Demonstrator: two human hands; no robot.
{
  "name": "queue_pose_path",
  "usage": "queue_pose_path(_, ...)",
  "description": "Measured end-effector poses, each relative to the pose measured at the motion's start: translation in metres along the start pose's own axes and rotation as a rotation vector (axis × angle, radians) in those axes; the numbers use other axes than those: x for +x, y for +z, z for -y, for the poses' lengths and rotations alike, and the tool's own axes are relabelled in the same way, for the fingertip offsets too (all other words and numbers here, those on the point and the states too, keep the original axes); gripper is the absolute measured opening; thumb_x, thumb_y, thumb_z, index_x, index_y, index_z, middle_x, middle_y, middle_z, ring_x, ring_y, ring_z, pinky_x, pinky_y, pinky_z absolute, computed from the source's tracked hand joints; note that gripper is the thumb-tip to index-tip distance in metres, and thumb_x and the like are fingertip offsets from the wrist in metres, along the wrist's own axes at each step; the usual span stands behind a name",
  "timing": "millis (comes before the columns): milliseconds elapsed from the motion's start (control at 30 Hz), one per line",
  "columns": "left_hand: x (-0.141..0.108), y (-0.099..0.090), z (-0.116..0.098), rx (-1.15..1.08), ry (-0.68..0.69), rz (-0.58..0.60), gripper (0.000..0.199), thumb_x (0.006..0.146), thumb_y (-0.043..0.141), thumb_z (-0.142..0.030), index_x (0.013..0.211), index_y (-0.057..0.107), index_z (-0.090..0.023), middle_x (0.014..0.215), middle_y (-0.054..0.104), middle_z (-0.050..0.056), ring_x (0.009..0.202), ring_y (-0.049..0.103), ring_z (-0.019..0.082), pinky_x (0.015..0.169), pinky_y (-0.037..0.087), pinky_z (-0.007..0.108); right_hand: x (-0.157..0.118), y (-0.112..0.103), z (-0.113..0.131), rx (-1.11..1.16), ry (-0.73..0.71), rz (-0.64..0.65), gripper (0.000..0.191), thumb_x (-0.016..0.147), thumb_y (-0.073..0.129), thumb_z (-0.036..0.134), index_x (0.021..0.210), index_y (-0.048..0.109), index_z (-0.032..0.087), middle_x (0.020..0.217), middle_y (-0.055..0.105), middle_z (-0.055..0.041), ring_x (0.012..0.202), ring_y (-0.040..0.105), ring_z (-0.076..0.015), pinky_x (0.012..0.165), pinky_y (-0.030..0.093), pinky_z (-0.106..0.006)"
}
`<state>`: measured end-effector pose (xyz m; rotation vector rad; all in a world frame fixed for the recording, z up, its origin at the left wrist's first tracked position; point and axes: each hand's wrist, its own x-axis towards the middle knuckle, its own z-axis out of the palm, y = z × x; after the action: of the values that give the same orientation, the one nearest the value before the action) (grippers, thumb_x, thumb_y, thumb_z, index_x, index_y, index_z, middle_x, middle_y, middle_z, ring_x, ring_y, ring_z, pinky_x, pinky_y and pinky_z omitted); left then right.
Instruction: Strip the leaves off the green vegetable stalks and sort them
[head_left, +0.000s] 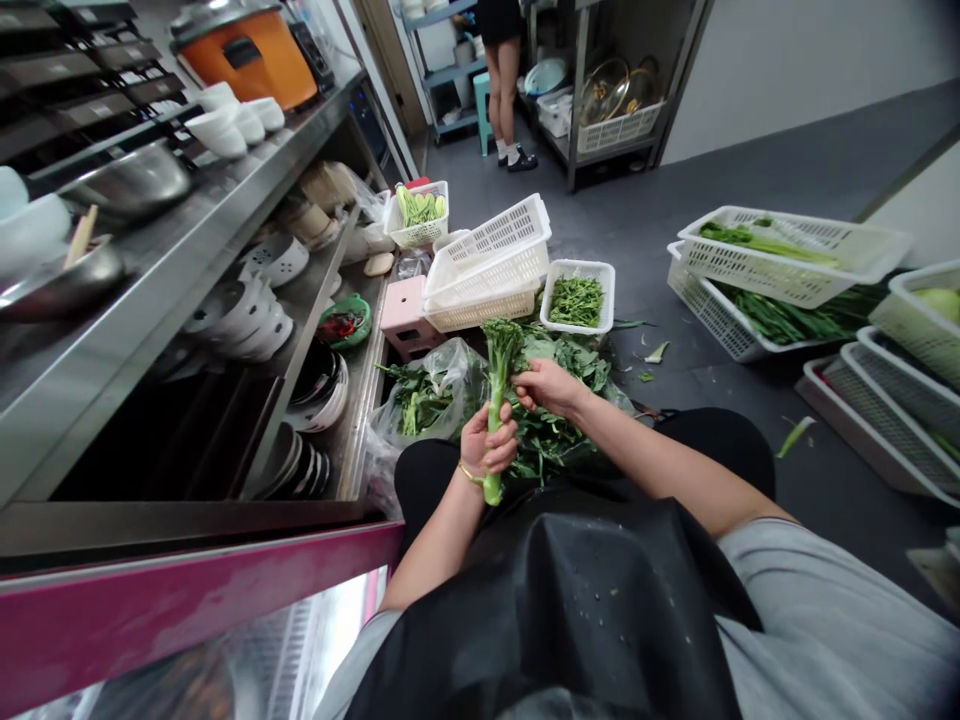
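My left hand [489,442] is wrapped round the thick pale stalk of a broccoli stem [498,385], held upright with its green head at the top. My right hand [549,387] is beside the head, thumb and fingers pinched together at its right edge. What lies between those fingertips is too small to make out. Below both hands spreads a heap of leafy greens [574,365]. To the left, a clear plastic bag [457,370] holds more leaves and stalks. A white basket of cut green pieces [576,296] stands just beyond the heap.
White baskets [487,262] rest by a pink stool [405,312]. A steel shelf unit [187,260] with bowls runs along the left. Stacked vegetable baskets [787,260] stand on the right. Leaf scraps [795,436] lie on the floor. Another person [504,85] stands at the back.
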<state>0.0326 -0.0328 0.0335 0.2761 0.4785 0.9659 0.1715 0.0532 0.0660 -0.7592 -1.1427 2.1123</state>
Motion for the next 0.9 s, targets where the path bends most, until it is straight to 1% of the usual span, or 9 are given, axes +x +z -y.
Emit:
queue_pose_path(200,-0.002,-0.012,0.008,0.009,-0.012,-0.036,0.047,0.086,0.029,-0.067,0.069,0.03,-0.022,0.038,0.01,-0.013,0.02,-0.001,0.003,0.021,0.008,0.014,0.005,0.0,0.0,-0.023,0.048,0.187,0.033,0.063,0.074,0.032,0.075,0.048,0.014,0.049,0.055,0.0055,0.035,0.047,-0.0058,0.032,0.038,-0.015)
queue_pose_path(333,-0.002,-0.01,0.003,0.115,-0.026,-0.075,0.044,0.087,0.032,-0.062,0.072,0.039,-0.021,0.04,0.022,-0.01,0.022,0.018,0.006,0.025,0.021,0.017,0.007,-0.002,0.002,-0.235,0.031,0.181,0.031,0.068,0.069,0.037,0.075,0.05,0.014,0.047,0.051,0.0054,0.034,0.043,-0.0067,0.034,0.036,-0.018)
queue_pose_path(400,0.001,-0.004,-0.003,0.171,0.022,-0.122,0.042,0.088,0.034,-0.058,0.078,0.047,-0.019,0.047,0.037,-0.005,0.03,0.034,0.009,0.029,0.03,0.02,0.002,0.004,-0.001,-0.534,-0.122,0.045,0.024,0.075,0.063,0.035,0.082,0.052,0.014,0.051,0.053,0.0041,0.039,0.047,-0.0083,0.04,0.038,-0.019)
queue_pose_path(467,0.007,0.004,-0.006,0.2,0.144,-0.258,0.038,0.088,0.041,-0.053,0.079,0.049,-0.017,0.053,0.044,-0.002,0.036,0.041,0.009,0.035,0.034,0.02,-0.009,0.014,-0.006,-0.926,-0.344,-0.086,0.015,0.077,0.06,0.025,0.086,0.054,0.014,0.061,0.059,-0.0003,0.053,0.055,-0.0115,0.05,0.042,-0.021)
queue_pose_path(533,0.013,0.01,-0.005,0.223,0.308,-0.436,0.032,0.087,0.048,-0.047,0.076,0.046,-0.016,0.054,0.046,-0.004,0.039,0.042,0.007,0.04,0.036,0.019,-0.021,0.023,-0.011,-1.227,-0.567,-0.072,0.011,0.075,0.057,0.016,0.086,0.055,0.014,0.075,0.063,-0.0055,0.07,0.06,-0.0151,0.062,0.045,-0.024)
queue_pose_path(600,0.015,0.012,0.0,0.306,0.436,-0.546,0.029,0.086,0.053,-0.044,0.078,0.044,-0.017,0.054,0.047,-0.006,0.04,0.042,0.006,0.042,0.036,0.018,-0.03,0.025,-0.011,-1.319,-0.686,-0.045,0.011,0.077,0.055,0.015,0.088,0.055,0.015,0.083,0.064,-0.0074,0.078,0.06,-0.0163,0.068,0.044,-0.025)
queue_pose_path(667,0.013,0.013,0.007,0.47,0.487,-0.561,0.027,0.085,0.054,-0.045,0.083,0.045,-0.019,0.055,0.049,-0.006,0.039,0.042,0.007,0.041,0.033,0.018,-0.031,0.021,-0.004,-1.265,-0.626,-0.146,0.006,0.081,0.054,0.021,0.085,0.054,0.016,0.075,0.063,-0.005,0.07,0.059,-0.0146,0.064,0.042,-0.023)
queue_pose_path(800,0.01,0.011,0.022,0.747,0.575,-0.556,0.025,0.082,0.06,-0.042,0.093,0.051,-0.022,0.057,0.05,-0.006,0.041,0.042,0.007,0.041,0.029,0.018,-0.013,0.006,0.013,-1.155,-0.269,-0.244,0.026,0.084,0.057,0.042,0.077,0.052,0.017,0.052,0.053,0.0022,0.048,0.052,-0.0115,0.053,0.036,-0.022)
queue_pose_path(900,0.014,0.009,0.026,0.714,0.506,-0.529,0.024,0.081,0.063,-0.037,0.097,0.054,-0.021,0.055,0.048,-0.006,0.041,0.04,0.008,0.041,0.029,0.019,-0.008,0.008,0.01,-1.32,-0.334,-0.271,0.021,0.083,0.058,0.035,0.078,0.054,0.015,0.061,0.059,-0.0029,0.057,0.056,-0.014,0.056,0.036,-0.023)
